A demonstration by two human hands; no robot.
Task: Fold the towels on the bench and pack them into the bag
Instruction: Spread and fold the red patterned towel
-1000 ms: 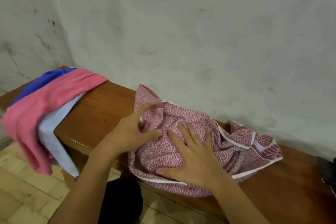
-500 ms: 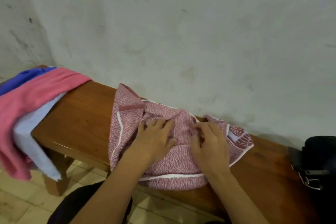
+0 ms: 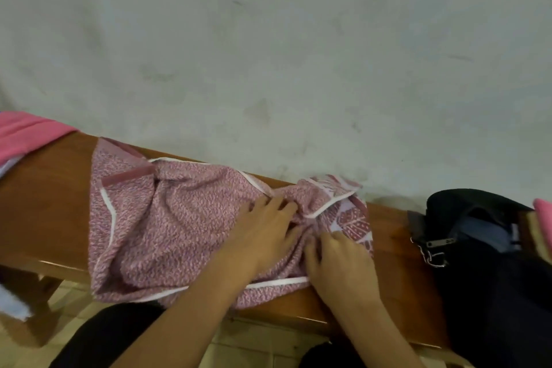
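A red-and-white patterned towel (image 3: 167,224) with white trim lies crumpled across the wooden bench (image 3: 44,203), its front edge hanging over the bench's lip. My left hand (image 3: 265,233) presses flat on the towel right of its middle, fingers stretched toward a bunched fold. Beside it, my right hand (image 3: 340,269) rests on the towel's right end, with the fingers curled into the cloth near the leaf-print border. A black bag (image 3: 478,263) stands open on the bench's right end, a hand's width from the towel.
A pink towel (image 3: 27,134) drapes over the bench's left end, with a pale blue-white towel (image 3: 12,305) hanging below it. A stained wall runs directly behind the bench. Something pink (image 3: 543,212) shows at the bag's far right edge. Tiled floor lies below.
Both hands have slid right along the patterned towel to its right end, and the right fingers have curled into the cloth. The view has swung right, showing more of the bag.
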